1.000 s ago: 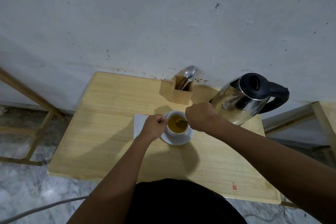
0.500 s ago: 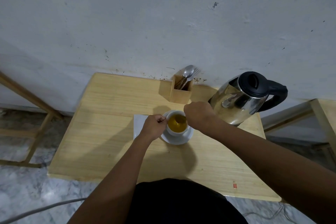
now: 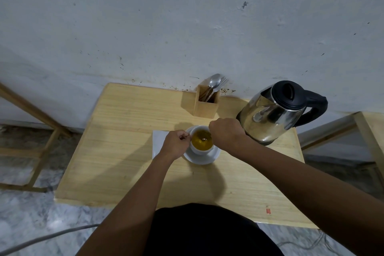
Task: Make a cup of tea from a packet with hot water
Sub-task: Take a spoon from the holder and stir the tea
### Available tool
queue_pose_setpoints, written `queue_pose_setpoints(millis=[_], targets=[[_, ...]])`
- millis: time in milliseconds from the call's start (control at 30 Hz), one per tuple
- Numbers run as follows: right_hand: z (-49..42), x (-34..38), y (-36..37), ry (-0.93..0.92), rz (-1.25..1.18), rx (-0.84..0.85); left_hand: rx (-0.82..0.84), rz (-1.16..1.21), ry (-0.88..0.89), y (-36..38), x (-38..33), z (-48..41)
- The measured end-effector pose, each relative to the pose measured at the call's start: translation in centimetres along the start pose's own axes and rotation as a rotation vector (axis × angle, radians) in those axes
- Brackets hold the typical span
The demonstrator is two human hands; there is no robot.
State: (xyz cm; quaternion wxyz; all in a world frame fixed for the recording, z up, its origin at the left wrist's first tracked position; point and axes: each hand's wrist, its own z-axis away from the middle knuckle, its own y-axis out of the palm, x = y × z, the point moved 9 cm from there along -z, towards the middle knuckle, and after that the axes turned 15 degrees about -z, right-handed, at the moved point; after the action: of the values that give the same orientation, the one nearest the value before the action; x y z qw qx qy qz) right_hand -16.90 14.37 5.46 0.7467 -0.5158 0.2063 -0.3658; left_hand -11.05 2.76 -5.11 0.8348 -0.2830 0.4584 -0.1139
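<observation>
Both hands flank the cup [image 3: 201, 141]: left hand [image 3: 175, 143] touching, right hand [image 3: 225, 134] above.

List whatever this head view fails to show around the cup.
- What the right hand holds: covered by its own fist over the cup.
- Cup handle: behind the left hand.
- Napkin: partly under the left hand.
- Red scrap near the table edge: too small to identify.

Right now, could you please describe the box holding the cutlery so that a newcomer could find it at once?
Start at the wooden table against the white wall. Along its far edge, left of the steel kettle, stands a small square wooden box. It alone is open-topped, with a spoon and fork sticking out.
</observation>
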Motion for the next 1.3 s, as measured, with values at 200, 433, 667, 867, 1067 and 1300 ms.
queue_pose_setpoints(millis=[200,433,667,867,1067,1300], targets=[[0.1,0.0,0.2,-0.015,0.021,0.073,0.005,-0.005,-0.007,0.0,0.1,-0.1],[-0.3,0.5,0.5,0.004,-0.049,-0.004,0.007,-0.011,-0.005,0.0,0.0,0.0],[1.1,-1.1,0.5,0.072,-0.008,-0.004,0.002,0.002,-0.018,-0.1,-0.1,0.1],[2.6,-2.2,1.5,0.080,-0.092,-0.083,0.008,-0.046,-0.007,-0.4,-0.5,0.4],[5.9,-4.7,2.1,0.101,-0.356,-0.352,0.003,-0.061,-0.002,-0.4,-0.6,0.6],[7.6,-6.1,5.0,0.200,-0.560,-0.424,-0.001,-0.062,0.002,-0.6,-1.0,0.9]])
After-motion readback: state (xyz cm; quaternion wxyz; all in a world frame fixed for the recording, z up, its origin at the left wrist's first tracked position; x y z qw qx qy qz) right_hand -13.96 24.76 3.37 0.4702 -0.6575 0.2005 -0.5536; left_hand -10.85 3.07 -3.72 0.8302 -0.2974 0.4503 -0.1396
